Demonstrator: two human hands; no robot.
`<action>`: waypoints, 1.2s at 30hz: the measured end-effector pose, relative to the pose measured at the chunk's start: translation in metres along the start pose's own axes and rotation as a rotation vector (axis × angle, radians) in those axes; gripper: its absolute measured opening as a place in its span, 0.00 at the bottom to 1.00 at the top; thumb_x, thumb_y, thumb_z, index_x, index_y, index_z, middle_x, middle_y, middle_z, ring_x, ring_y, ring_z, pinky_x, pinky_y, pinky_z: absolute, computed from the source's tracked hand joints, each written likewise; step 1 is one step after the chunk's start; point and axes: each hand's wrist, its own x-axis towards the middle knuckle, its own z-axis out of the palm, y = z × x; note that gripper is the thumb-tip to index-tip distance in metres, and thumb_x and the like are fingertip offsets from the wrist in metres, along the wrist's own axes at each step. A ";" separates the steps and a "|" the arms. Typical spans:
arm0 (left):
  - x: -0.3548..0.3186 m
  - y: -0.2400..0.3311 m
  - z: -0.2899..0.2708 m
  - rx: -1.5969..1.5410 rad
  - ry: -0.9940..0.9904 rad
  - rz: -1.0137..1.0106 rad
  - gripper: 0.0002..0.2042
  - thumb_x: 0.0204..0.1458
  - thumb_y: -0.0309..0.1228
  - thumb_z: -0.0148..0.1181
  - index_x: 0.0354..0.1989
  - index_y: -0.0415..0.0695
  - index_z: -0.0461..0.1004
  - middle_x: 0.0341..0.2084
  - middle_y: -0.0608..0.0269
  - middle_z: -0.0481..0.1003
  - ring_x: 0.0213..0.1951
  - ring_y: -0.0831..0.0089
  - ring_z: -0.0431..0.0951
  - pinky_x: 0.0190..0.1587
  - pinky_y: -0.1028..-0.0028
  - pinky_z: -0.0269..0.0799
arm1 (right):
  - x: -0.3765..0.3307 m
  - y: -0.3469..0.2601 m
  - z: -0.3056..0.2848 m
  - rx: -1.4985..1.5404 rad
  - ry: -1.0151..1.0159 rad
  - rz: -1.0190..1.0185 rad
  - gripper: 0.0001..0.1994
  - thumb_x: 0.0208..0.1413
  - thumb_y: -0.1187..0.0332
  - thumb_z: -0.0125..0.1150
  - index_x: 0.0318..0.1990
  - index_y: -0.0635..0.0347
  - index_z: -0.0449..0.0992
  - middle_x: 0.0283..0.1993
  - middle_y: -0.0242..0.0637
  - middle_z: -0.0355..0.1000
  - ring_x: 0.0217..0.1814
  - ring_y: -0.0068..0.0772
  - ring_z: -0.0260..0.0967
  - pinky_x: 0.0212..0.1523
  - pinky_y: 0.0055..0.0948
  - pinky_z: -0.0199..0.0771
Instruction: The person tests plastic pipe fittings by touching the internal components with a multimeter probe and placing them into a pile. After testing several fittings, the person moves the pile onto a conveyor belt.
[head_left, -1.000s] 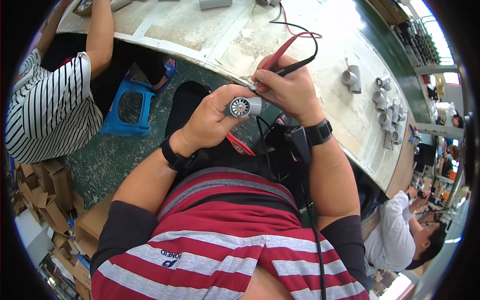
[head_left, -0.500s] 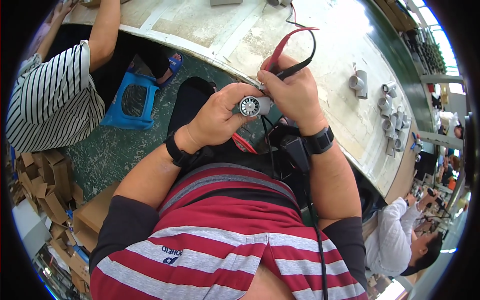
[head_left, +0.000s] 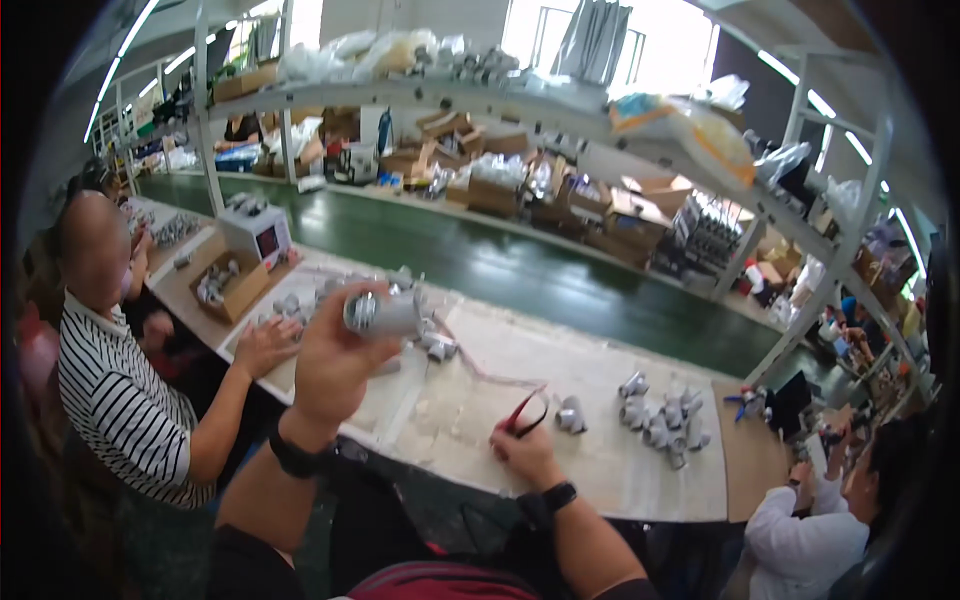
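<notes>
My left hand is raised over the table and grips a grey cylindrical fan housing, its round, slotted end turned toward me. My right hand rests low at the table's front edge, closed on a pair of test probes, one red and one black. Their thin leads run back over the table toward the grey parts. A single grey housing lies just right of my right hand.
Several grey housings are clustered on the right of the table. A co-worker in a striped shirt reaches toward parts at left, beside an open cardboard box. Another person in white sits at right. A loaded shelf spans behind.
The view has tilted up from my lap to the table and room. My left hand has lifted the fan housing away from the probes; my right hand, still holding them, has moved apart from it.
</notes>
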 end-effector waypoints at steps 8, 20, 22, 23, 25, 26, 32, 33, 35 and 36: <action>0.194 0.004 0.076 0.169 -0.260 -0.304 0.16 0.64 0.32 0.59 0.57 0.43 0.68 0.39 0.62 0.78 0.34 0.81 0.75 0.33 0.78 0.72 | 0.007 0.015 -0.022 0.265 -0.107 0.050 0.05 0.62 0.74 0.64 0.43 0.62 0.77 0.33 0.33 0.78 0.29 0.22 0.74 0.29 0.23 0.75; 0.535 0.001 0.064 0.625 -0.222 0.105 0.39 0.63 0.50 0.60 0.75 0.39 0.54 0.72 0.38 0.57 0.73 0.59 0.60 0.74 0.71 0.52 | 0.007 0.021 -0.034 0.472 -0.168 0.100 0.07 0.63 0.74 0.65 0.46 0.64 0.77 0.38 0.37 0.80 0.35 0.23 0.77 0.36 0.22 0.78; 0.552 -0.011 0.053 0.827 -0.105 0.197 0.31 0.61 0.44 0.60 0.69 0.42 0.62 0.59 0.43 0.66 0.59 0.60 0.68 0.63 0.69 0.61 | 0.008 0.022 -0.035 0.503 -0.163 0.113 0.08 0.63 0.73 0.65 0.47 0.64 0.77 0.38 0.36 0.80 0.35 0.22 0.77 0.36 0.22 0.78; 0.557 -0.020 0.049 1.012 0.013 0.302 0.25 0.59 0.38 0.59 0.64 0.45 0.69 0.47 0.48 0.75 0.46 0.61 0.76 0.51 0.66 0.71 | 0.009 0.019 -0.034 0.464 -0.168 0.142 0.08 0.63 0.73 0.65 0.47 0.64 0.77 0.38 0.36 0.80 0.35 0.22 0.77 0.36 0.22 0.78; 0.569 -0.036 0.046 1.198 0.129 0.411 0.20 0.57 0.32 0.59 0.58 0.47 0.77 0.34 0.54 0.83 0.33 0.62 0.83 0.40 0.64 0.80 | 0.012 0.015 -0.033 0.383 -0.172 0.199 0.08 0.63 0.72 0.65 0.47 0.63 0.78 0.38 0.36 0.80 0.36 0.22 0.77 0.37 0.22 0.79; 0.577 -0.043 0.050 1.286 0.109 0.443 0.19 0.56 0.32 0.59 0.58 0.47 0.78 0.37 0.52 0.83 0.36 0.60 0.83 0.43 0.63 0.80 | 0.014 0.013 -0.033 0.389 -0.168 0.198 0.08 0.63 0.72 0.65 0.47 0.63 0.78 0.38 0.36 0.80 0.36 0.22 0.77 0.37 0.22 0.79; 0.628 -0.089 0.053 1.527 0.184 0.755 0.17 0.58 0.33 0.57 0.55 0.47 0.80 0.46 0.49 0.82 0.47 0.55 0.82 0.55 0.60 0.75 | 0.011 0.013 -0.031 0.363 -0.143 0.258 0.07 0.63 0.73 0.65 0.45 0.65 0.78 0.37 0.36 0.80 0.34 0.23 0.77 0.36 0.23 0.79; 0.634 -0.093 0.056 1.514 0.173 0.755 0.17 0.58 0.33 0.57 0.55 0.47 0.80 0.46 0.49 0.82 0.47 0.55 0.82 0.55 0.60 0.75 | 0.011 0.013 -0.031 0.358 -0.125 0.282 0.07 0.62 0.73 0.65 0.44 0.65 0.78 0.36 0.36 0.80 0.34 0.23 0.77 0.36 0.23 0.79; 0.629 -0.093 0.071 1.485 -0.022 0.555 0.17 0.61 0.34 0.54 0.54 0.42 0.79 0.46 0.45 0.81 0.49 0.52 0.81 0.56 0.59 0.74 | 0.004 0.011 -0.030 0.355 -0.088 0.286 0.07 0.62 0.73 0.66 0.44 0.64 0.78 0.36 0.35 0.80 0.34 0.23 0.77 0.36 0.23 0.79; 0.625 -0.100 0.078 1.463 -0.123 0.453 0.17 0.62 0.34 0.52 0.54 0.39 0.78 0.46 0.43 0.80 0.50 0.50 0.80 0.57 0.59 0.74 | 0.002 0.009 -0.030 0.347 -0.069 0.280 0.06 0.62 0.73 0.66 0.44 0.64 0.78 0.35 0.35 0.80 0.34 0.23 0.77 0.36 0.23 0.79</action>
